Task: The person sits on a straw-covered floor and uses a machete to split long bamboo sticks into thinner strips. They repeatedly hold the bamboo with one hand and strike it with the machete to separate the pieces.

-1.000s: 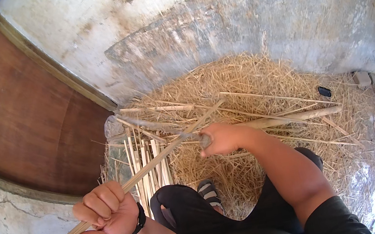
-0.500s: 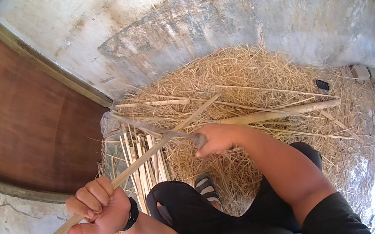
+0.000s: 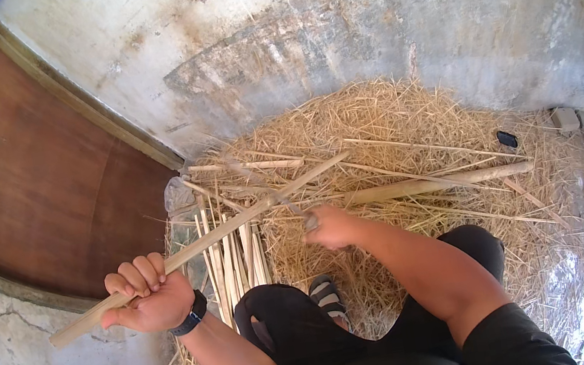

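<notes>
My left hand (image 3: pixel 145 293) is closed around the lower-left part of a long pale bamboo strip (image 3: pixel 226 227), with the thumb along its underside. The strip slants up to the right, its far end over the straw. In my right hand (image 3: pixel 333 227) is the grip of a long-bladed knife (image 3: pixel 287 202), fingers wrapped round it. The blade is smeared by motion and crosses the strip toward the upper left; whether it touches the strip I cannot tell. Below the strip, several narrow split strips (image 3: pixel 232 264) lie side by side near my left knee.
Loose straw (image 3: pixel 387 110) covers the ground, with a thicker split pole (image 3: pixel 437 182) and thin strips lying on it. A small black object (image 3: pixel 507 138) and a pale block (image 3: pixel 565 118) lie at the right. A stained wall (image 3: pixel 328 24) stands ahead, a brown panel (image 3: pixel 40 184) at left.
My left hand has risen a little, and the strip lies at a flatter slant. The knife blade has swung steeper, its tip moving up and to the right.
</notes>
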`<state>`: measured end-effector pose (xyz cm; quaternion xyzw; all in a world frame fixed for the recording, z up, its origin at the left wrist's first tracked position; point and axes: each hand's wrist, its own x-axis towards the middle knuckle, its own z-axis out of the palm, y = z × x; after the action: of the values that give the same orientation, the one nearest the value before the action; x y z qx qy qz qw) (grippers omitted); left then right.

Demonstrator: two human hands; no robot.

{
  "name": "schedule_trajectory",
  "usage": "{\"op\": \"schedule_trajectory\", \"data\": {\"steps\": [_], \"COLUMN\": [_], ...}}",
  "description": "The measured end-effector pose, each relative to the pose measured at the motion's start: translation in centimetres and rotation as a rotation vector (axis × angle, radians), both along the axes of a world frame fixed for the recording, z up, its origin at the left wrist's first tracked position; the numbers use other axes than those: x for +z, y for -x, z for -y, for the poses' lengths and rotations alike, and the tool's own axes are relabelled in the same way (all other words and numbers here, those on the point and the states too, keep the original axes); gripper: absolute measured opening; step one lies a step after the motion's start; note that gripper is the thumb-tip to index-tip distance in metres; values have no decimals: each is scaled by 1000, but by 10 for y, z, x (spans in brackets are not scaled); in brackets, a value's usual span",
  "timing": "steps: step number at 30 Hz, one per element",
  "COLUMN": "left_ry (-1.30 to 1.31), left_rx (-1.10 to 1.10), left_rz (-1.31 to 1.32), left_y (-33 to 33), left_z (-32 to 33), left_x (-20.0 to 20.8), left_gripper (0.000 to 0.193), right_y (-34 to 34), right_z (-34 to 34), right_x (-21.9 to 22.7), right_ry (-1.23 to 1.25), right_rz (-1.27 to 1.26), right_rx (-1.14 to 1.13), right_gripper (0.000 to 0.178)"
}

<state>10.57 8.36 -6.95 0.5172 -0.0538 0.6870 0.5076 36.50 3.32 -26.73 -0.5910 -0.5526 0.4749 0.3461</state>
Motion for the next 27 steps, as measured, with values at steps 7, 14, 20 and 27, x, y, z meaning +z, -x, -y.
{"op": "schedule_trajectory", "data": {"steps": [7, 14, 20, 27], "left_ry": [19, 22, -10, -21], "left_rx": [55, 76, 49, 80], "left_rz": [-6, 4, -33, -9], "left_y": [-21, -20, -34, -16], "left_z": [12, 15, 16, 19], "left_x": [2, 8, 16, 29], "left_gripper": [66, 67, 66, 62], "right_y": [-20, 8, -37, -15], "right_z": [-5, 10, -5, 9], "right_x": [-13, 25, 8, 44], "right_ry": [-54, -256, 332, -153], "right_rz": [206, 123, -134, 156], "right_rx": [-91, 24, -149, 42], "right_gripper": [40, 38, 44, 39]}}
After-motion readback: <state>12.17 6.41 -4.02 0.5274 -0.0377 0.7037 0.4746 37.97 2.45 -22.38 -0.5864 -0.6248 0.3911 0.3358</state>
